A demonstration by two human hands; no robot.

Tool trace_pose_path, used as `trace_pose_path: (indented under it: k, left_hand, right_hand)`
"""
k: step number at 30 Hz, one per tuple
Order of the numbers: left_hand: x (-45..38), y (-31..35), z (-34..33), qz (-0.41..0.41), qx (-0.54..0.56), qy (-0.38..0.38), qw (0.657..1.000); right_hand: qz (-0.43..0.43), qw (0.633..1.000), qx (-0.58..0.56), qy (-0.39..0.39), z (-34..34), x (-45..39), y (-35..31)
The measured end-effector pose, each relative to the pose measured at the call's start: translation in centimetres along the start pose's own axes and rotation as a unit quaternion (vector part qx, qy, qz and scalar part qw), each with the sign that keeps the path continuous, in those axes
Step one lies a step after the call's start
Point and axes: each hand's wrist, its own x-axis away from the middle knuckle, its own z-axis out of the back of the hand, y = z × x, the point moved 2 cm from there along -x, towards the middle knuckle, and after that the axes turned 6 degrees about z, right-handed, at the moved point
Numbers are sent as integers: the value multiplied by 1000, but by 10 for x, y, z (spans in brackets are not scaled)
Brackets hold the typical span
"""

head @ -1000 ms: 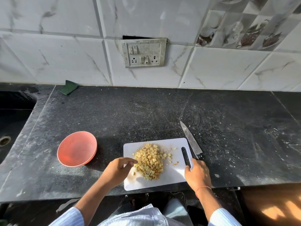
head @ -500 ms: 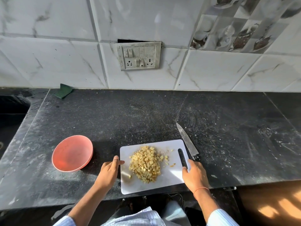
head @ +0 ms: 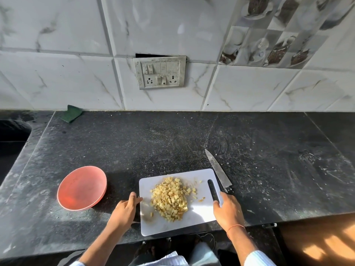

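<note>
Head view shows a white cutting board [head: 200, 213] lying at the near edge of the dark countertop [head: 172, 141], held between both hands. The left hand [head: 124, 210] grips the board's left edge, thumb on top and fingers curled at the rim. The right hand [head: 228, 211] curls over the right edge by the handle slot; whether it also touches the knife [head: 218, 170] lying just beside that edge I cannot tell. A pile of diced yellow pieces [head: 170, 198] sits mid-board, between the hands. An orange bowl [head: 81, 188] stands left of the left hand, apart from the board.
</note>
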Motion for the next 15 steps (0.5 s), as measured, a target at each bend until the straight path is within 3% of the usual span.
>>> trace_pose_path:
  k: [8, 15]
  left_hand:
    - [-4, 2, 7, 19, -102, 2, 995]
    - [3, 6, -3, 113, 134, -38, 984]
  right_hand:
    - [1, 1000, 6, -5, 4, 2, -2]
    - [-4, 1000, -2, -13, 13, 1, -4]
